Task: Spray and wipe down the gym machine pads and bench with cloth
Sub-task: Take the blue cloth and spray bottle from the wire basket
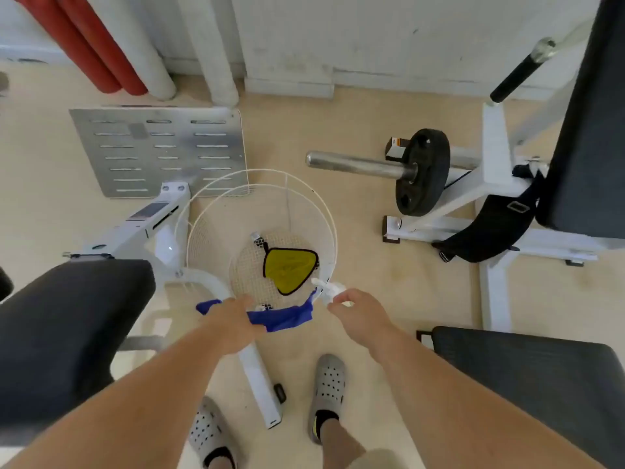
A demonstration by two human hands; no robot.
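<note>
The blue cloth [284, 318] hangs over the near rim of a white wire basket [329, 225] that stands on the floor. The left hand [233, 319] lies on the cloth at that rim, fingers curled down over the fabric and gripping it. Just beside it, the right hand [358, 309] is closed around the white trigger head of a spray bottle [326, 287], whose nozzle pokes out past the fingers at the basket's edge; the bottle's body is hidden. Inside the basket, at the bottom, lies a yellow pad with a black border [291, 269]. A black padded seat [71, 323] sits to the left, another black pad [541, 377] to the right. Beyond, a weight plate [422, 170] rides a steel bar on a white frame.
</note>
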